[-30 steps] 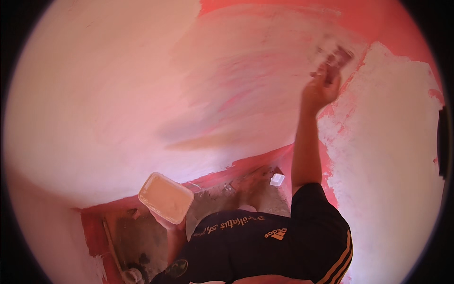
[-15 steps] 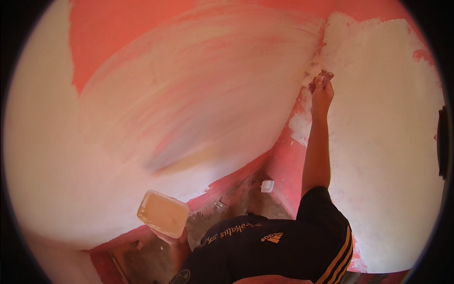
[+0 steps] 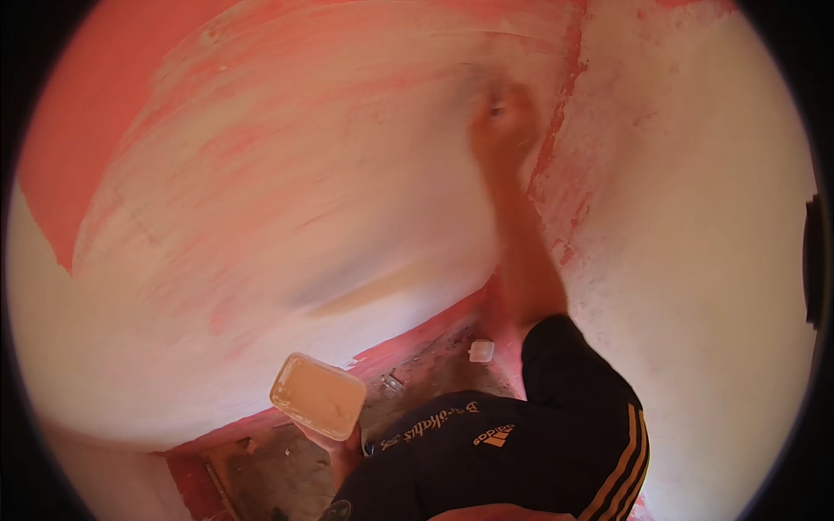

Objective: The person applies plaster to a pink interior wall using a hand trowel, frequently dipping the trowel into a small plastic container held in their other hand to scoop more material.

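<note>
At the lower left, my left hand supports a rectangular plastic tub from below. Cream-coloured paste fills the tub and smears its rim; most of the fingers are hidden under it. High up, my right hand is closed in a fist against the left wall, just left of the corner. Motion blurs it; a small dark flat tool shows only as a dark patch at the fingers. That wall is red-pink with streaky cream paste spread over it.
The right wall is mostly coated in cream, with pink showing along the corner. A small white container stands on the dirty floor by the corner. Bits of debris lie near the wall's foot. Bare red shows at upper left.
My right hand has moved left and slightly up, from the right wall beside the corner onto the left wall. The tub in my left hand has shifted slightly right in view.
</note>
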`<state>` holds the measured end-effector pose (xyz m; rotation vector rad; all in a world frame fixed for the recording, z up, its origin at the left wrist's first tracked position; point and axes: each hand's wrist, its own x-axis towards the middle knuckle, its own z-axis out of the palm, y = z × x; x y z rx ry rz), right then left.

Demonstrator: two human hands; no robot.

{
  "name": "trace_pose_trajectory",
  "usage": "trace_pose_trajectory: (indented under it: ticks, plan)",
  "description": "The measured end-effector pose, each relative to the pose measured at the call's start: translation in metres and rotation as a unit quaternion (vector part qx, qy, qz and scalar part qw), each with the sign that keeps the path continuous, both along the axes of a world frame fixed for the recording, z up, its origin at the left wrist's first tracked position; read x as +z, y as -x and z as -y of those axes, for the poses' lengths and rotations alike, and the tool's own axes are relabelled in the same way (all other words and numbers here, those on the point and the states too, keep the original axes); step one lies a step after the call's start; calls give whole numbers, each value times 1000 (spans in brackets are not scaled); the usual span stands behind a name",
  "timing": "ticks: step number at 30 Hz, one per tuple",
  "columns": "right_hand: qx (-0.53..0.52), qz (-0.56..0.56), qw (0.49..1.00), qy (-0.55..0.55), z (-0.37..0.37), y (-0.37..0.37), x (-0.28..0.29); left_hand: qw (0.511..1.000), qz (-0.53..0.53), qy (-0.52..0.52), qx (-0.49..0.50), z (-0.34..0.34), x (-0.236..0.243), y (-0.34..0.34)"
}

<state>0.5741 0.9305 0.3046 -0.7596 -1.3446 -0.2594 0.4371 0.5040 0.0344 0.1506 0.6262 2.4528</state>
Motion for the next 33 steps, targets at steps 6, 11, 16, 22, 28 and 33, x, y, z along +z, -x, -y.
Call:
trace_pose_trajectory:
  ticks: [6,11,16,22,28,33]
  plan:
    - [272,75,954,-99,37,-11,-24,993,-111,28,20,-85,-35,-66]
    - [105,-107,986,73,-77,-126,4,999,-33,-9,-35,-113,-5,-76]
    - [-59,-27,998,-3,-122,-108,22,998,-41,-18,-51,-115,4,-57]
    - [281,90,949,-111,55,26,2,997,-68,25,-1,-114,10,-73]
    - [202,-94,974,-51,-60,-88,12,999,-48,15,-2,-108,21,-86]
    - [-69,-55,995,34,-135,-138,25,994,-78,-28,-67,-96,19,-77]
